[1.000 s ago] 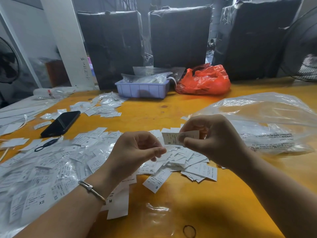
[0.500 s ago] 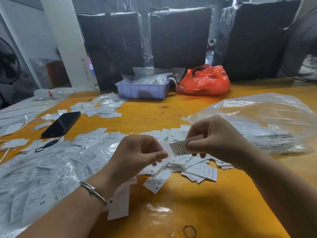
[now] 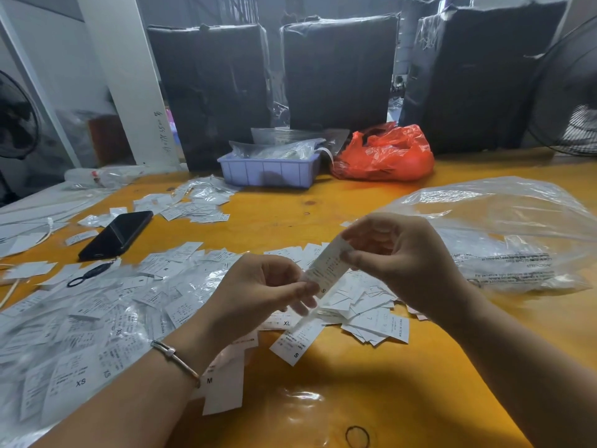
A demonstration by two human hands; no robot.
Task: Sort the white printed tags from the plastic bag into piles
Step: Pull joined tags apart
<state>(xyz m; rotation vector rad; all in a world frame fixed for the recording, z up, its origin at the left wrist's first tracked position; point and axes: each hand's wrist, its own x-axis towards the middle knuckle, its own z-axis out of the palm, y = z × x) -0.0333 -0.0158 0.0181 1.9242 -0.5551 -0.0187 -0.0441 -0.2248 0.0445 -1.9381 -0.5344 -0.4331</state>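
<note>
Rubber band (image 3: 357,436): a dark ring lying on the worktop (image 3: 403,383), nearest the viewer and well below the fingers.
Sorted tags: an "M" tag (image 3: 223,388) below the left wrist and an "S" tag (image 3: 295,341) just under the fingers, each lying apart; an "XL" tag (image 3: 281,323) shows between them.
Left hand (image 3: 255,295): fingers curled, thumb and forefinger pinching the lower end of the held tag (image 3: 328,266).
Right hand (image 3: 400,257): fingers bent, pinching the upper end of the same tag, so it stretches between the two hands above the worktop.
Loose heap (image 3: 361,305): unsorted tags directly beneath and behind the fingers.
Sleeved tags (image 3: 80,331): a wide spread left of the fingers, many under clear film, with "XS" legible.
Plastic bag (image 3: 504,234): right of the fingers, slack and apparently nearly emptied.
Phone (image 3: 116,234): beyond the fingers to the left, beside further small tag piles (image 3: 190,205).
Far edge: a lilac tray (image 3: 268,171) and a red bag (image 3: 384,155).
Progress: judged early to middling; a few size groups are started, and most tags remain mixed.
Unclear: the held tag is motion-blurred, its size letter unreadable; the bag's remaining contents and the tray's contents cannot be made out.
</note>
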